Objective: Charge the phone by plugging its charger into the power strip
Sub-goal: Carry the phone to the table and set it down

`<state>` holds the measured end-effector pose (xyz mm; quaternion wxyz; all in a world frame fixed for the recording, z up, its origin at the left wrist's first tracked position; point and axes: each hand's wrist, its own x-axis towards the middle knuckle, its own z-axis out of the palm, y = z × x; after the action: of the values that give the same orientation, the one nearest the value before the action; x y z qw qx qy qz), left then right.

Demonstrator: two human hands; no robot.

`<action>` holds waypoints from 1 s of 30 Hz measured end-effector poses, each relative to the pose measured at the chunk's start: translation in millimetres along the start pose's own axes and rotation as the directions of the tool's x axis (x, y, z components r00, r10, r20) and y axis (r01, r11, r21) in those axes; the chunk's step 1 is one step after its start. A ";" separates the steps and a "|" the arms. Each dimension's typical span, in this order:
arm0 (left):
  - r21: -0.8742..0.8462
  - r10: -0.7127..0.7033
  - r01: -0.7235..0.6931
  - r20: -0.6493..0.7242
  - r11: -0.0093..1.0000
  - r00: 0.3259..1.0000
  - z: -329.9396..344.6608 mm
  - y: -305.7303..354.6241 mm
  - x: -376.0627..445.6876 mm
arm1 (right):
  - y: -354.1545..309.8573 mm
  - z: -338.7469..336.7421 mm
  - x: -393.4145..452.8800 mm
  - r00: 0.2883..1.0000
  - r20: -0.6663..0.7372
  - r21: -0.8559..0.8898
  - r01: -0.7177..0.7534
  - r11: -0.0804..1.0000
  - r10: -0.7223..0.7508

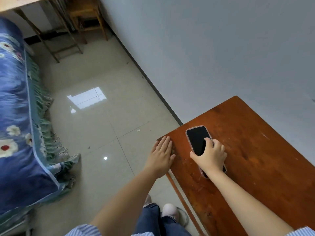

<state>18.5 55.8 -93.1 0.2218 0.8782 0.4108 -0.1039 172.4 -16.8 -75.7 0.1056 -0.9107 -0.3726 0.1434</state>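
Note:
A black phone (197, 139) in a clear case lies screen-up on the reddish-brown wooden table (255, 159) near its left corner. My right hand (212, 156) rests over the phone's near half, thumb and fingers wrapped around its edges. My left hand (162, 155) lies flat, fingers together, on the table's left edge, holding nothing. No charger and no power strip are in view.
A pale wall (221, 57) runs behind the table. A tiled floor (95, 133) spreads to the left, with a bed under a blue flowered cover (17, 116) at far left. A wooden chair (87, 19) and desk legs stand at the back. My shoes (170, 212) are below.

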 end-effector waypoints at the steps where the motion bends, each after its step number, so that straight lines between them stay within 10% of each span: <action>1: -0.051 -0.030 0.029 -0.020 0.998 0.999 -6.4 -7.5 0.9 | -3.4 -3.2 5.3 1.000 0.012 0.013 0.011 1.000 -0.011; 10: -0.152 -0.266 0.228 -0.319 0.962 0.910 -109.8 -169.7 31.9 | -174.0 15.7 65.7 0.961 0.094 0.068 0.253 0.965 -0.259; 30: -0.031 -0.528 0.591 -0.490 0.806 0.694 -424.0 -584.4 138.5 | -720.9 47.9 252.1 0.804 0.067 0.108 0.583 0.805 -0.591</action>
<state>-341.2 680.4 51.8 0.0144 0.7208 0.6925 0.0261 -139.6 670.7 49.1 0.1639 -0.7376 -0.6344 0.1632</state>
